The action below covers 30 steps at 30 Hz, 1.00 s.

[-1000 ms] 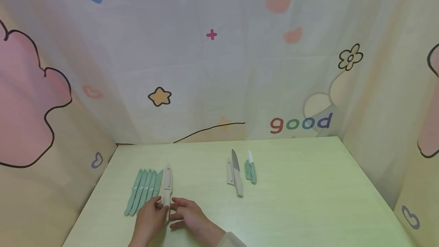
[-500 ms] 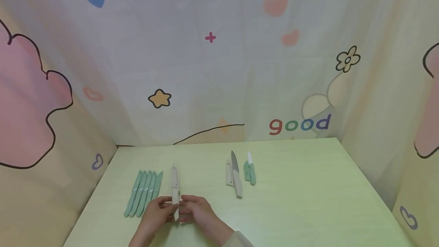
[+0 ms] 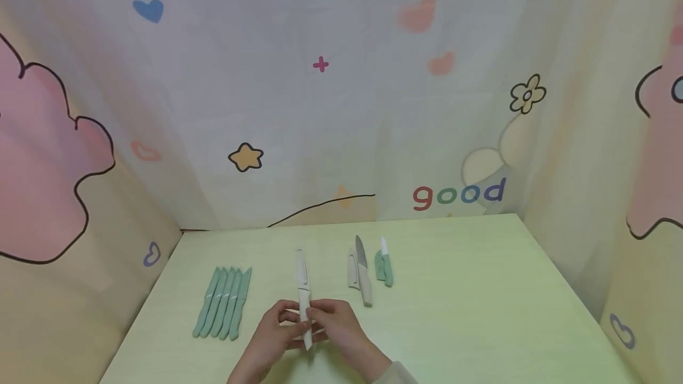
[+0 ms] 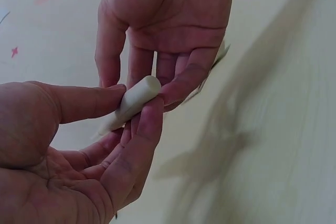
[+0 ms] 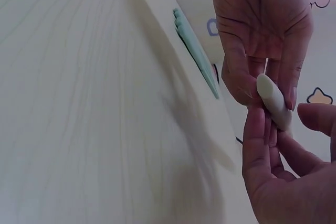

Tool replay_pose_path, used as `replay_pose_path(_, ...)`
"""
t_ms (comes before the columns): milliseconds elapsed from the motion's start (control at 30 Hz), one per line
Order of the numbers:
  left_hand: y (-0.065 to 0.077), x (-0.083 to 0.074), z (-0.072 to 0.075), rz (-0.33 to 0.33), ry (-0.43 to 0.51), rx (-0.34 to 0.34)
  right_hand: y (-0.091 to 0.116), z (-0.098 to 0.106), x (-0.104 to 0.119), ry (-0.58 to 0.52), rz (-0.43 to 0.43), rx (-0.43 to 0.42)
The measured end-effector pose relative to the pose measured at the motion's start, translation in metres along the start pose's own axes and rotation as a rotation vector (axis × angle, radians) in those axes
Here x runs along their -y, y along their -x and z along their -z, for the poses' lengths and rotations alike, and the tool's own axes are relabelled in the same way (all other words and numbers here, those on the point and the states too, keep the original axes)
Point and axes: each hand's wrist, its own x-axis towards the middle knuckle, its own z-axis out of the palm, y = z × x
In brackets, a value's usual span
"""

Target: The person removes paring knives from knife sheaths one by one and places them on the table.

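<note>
A pale beige knife [image 3: 304, 300] in its slotted sheath is held up over the table, tip pointing away. My left hand [image 3: 274, 330] pinches its handle [image 4: 137, 98] between thumb and fingers. From the other side, my right hand [image 3: 341, 326] has its fingers curled under the same handle, its thumb close over it in the head view. Both hands' fingertips meet beneath the handle, as the right wrist view shows at the handle's end [image 5: 272, 92]. The blade is hidden inside the sheath.
Several green sheathed knives [image 3: 224, 304] lie in a row at the left. Right of the hands lie a bare grey-bladed knife [image 3: 364, 277] beside its beige sheath [image 3: 353, 271], and a small green-handled knife [image 3: 387, 268] by its green sheath [image 3: 379, 266]. A printed curtain [image 3: 299, 105] encloses the table.
The beige knife has been lifted from beside the green row and carried right by both hands. My right hand has closed in on the handle. The head view has shifted slightly.
</note>
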Motion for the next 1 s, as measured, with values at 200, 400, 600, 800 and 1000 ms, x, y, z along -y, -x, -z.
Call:
replay_pose_path(200,-0.003,-0.003,-0.025,-0.031,-0.006,0.049,0.006,0.023,0.001,0.043,-0.001,-0.014)
replay_pose_path(400,-0.011,-0.008,-0.045,-0.06,-0.023,0.078,0.009,0.046,-0.003,0.032,0.012,-0.031)
replay_pose_path(600,-0.016,-0.011,-0.062,-0.088,-0.025,0.102,0.018,0.064,0.002,0.012,0.025,-0.042)
replay_pose_path(800,-0.024,-0.01,-0.074,-0.077,-0.039,0.107,0.021,0.077,0.002,0.002,0.029,-0.04)
replay_pose_path(1000,-0.025,-0.013,-0.084,-0.074,-0.076,0.102,0.025,0.085,0.002,-0.001,0.013,-0.076)
